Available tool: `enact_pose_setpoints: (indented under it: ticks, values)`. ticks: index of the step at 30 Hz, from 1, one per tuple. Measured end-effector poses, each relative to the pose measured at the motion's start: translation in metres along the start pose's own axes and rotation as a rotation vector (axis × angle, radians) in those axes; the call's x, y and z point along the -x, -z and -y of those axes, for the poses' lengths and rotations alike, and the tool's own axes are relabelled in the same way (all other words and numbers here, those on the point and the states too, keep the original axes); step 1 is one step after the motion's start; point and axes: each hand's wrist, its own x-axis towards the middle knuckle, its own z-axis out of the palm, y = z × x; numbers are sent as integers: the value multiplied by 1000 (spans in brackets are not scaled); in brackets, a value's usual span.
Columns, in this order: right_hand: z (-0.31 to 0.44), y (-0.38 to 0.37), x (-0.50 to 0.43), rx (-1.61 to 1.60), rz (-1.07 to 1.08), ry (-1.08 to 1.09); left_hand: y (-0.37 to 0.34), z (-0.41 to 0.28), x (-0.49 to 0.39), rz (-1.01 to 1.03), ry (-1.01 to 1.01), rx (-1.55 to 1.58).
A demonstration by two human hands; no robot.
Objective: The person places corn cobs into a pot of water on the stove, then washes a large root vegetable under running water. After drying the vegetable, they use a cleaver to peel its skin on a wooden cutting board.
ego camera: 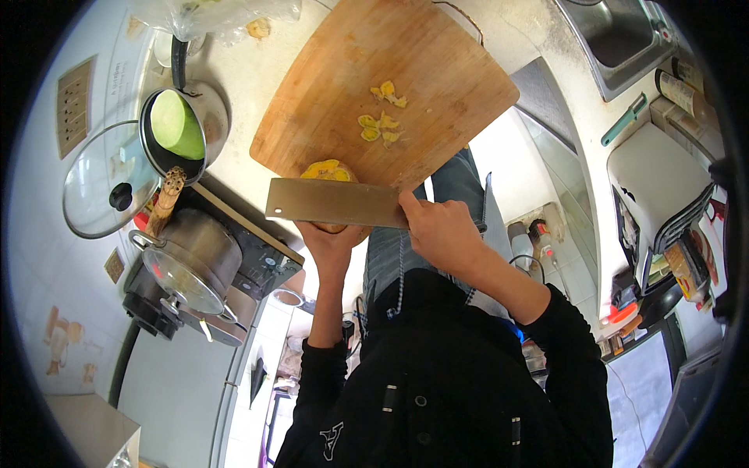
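Observation:
A wooden cutting board lies on the counter before me. My right hand grips the handle of a metal cleaver, its blade pointing left across the board's near edge. Under and behind the blade, my left hand holds a partly peeled root vegetable with a yellow top; the blade hides its middle. Several yellow peelings lie on the board, away from the blade.
A saucepan holding a cut green vegetable stands left of the board, beside a glass lid. A lidded steel pot is near the hob. At the right are a sink and a green-handled peeler or knife.

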Motion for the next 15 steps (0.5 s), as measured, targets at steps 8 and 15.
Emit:
enact_pose_setpoints:
  ticks: [8,15]
  values:
    - [5,-3,5,135,-12,4,-8,9,4,-58,-75,61]
    - [4,2,7,187,3,14,-8,20,6,-18,-91,11]
